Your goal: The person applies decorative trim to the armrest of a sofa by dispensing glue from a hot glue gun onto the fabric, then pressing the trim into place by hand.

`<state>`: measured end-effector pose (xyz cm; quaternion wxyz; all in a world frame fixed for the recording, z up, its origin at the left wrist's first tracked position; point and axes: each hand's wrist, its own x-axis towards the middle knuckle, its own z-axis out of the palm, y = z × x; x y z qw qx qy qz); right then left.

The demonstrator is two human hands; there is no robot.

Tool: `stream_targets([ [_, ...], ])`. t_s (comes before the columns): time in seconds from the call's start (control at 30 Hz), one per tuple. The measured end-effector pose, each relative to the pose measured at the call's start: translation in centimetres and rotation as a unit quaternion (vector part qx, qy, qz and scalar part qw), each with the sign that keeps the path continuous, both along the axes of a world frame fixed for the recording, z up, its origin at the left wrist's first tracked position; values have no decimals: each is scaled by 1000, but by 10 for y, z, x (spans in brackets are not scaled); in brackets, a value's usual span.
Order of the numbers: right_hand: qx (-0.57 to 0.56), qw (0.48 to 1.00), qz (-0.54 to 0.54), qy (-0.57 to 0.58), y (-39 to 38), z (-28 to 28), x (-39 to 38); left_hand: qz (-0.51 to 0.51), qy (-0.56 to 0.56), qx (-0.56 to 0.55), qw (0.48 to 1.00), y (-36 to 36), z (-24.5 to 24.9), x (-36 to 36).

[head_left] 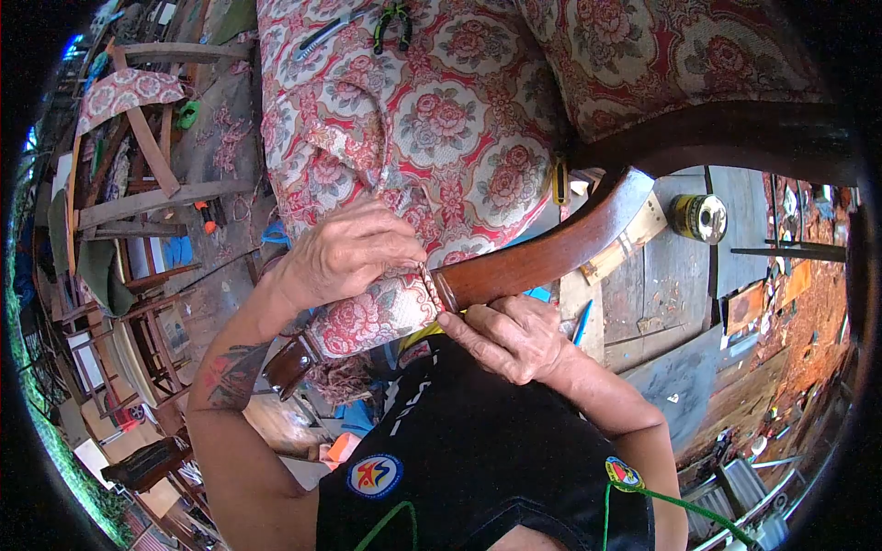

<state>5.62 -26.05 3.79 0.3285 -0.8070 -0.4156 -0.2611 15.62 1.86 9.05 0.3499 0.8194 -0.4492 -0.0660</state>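
Observation:
A curved, polished wooden chair arm (524, 262) ends in a pad (367, 321) covered in red-and-cream floral fabric. Along the seam between wood and pad runs a narrow braided trim (430, 289). My left hand (354, 253) pinches the trim's upper end, thumb and fingers pressed together above the pad. Against the wood beside the lower end of the trim rests my right hand (505, 338), its fingers bent and the index fingertip at the seam. A loose strip of floral fabric (381, 138) lies on the upholstered seat (441, 119) beyond my left hand.
Green-handled pliers (393, 28) and a utility knife (322, 39) lie on the seat's far part. A tin can (698, 218) stands on boards at the right, and a blue pen (582, 321) lies near my right hand. Wooden chair frames (147, 202) crowd the left.

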Motion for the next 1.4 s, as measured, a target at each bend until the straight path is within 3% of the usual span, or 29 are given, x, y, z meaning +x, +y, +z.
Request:
stream_targets([
  [0.13, -4, 1000, 3, -1, -1, 0, 0, 30, 61, -23, 997, 0, -4, -3],
  [0.43, -2, 1000, 7, 7, -1, 3, 2, -15, 187, -54, 981, 4, -18, 6],
  [0.5, -6, 1000, 10, 13, -2, 3, 1, 54, 312, -26, 948, 1, -10, 4],
  [0.6, -3, 1000, 4, 11, -1, 2, 1, -15, 329, -65, 942, 8, -28, 9],
  [1.13, -76, 997, -14, 18, -1, 25, -3, 9, 338, -108, 935, 5, -36, -2],
  [1.3, -126, 985, -18, 115, -2, 49, 7, 4, 325, -106, 940, 7, -37, -2],
  [1.4, -159, 982, 17, 102, -5, 45, 11, 10, 328, -92, 940, 6, -35, -3],
])
